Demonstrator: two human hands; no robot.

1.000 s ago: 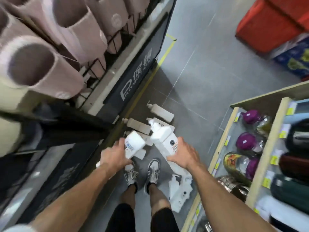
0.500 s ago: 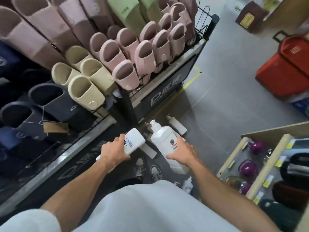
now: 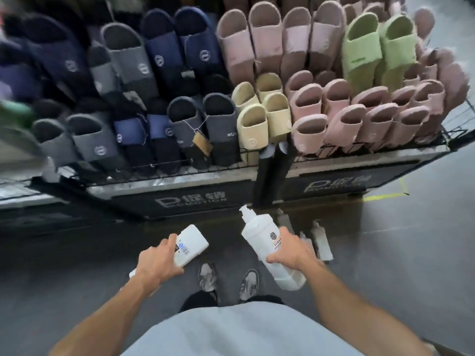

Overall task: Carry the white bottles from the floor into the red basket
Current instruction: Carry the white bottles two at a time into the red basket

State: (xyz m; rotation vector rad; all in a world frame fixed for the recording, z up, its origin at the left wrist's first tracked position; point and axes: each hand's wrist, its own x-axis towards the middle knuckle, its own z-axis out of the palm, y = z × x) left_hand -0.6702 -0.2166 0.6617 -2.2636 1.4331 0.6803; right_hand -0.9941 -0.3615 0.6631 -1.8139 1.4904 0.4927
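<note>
the person is standing in a shop aisle, carrying one bottle in each hand. the left hand (image 3: 159, 260) is clenching round a flat white bottle (image 3: 191, 244), gripping it across the middle. the right hand (image 3: 290, 250) is grasping a taller pump bottle (image 3: 259, 235), its fingers (image 3: 284, 233) curling round the body and the nozzle tilting up and away. both bottles are hanging in the air in front of the person's shoes (image 3: 208, 276). more white bottles (image 3: 321, 242) are lying on the floor (image 3: 385, 253), just beyond the right hand and near the foot of the slipper rack (image 3: 257, 98). the red basket is not showing from here.

the bottles are looking like stiff, smooth plastic. if they are full, they are probably carrying some heft. the glossy walls may be slipping a little in a loose grip, so a wrap round the mid-body seems the safe hold. the pump head seems the weak part and no place to be lifting from.

the floor is looking dark, hard and slightly shiny. the rack is standing close in front, so i am guessing any turn toward the basket is going to need care around the bottles lying underfoot.
</note>
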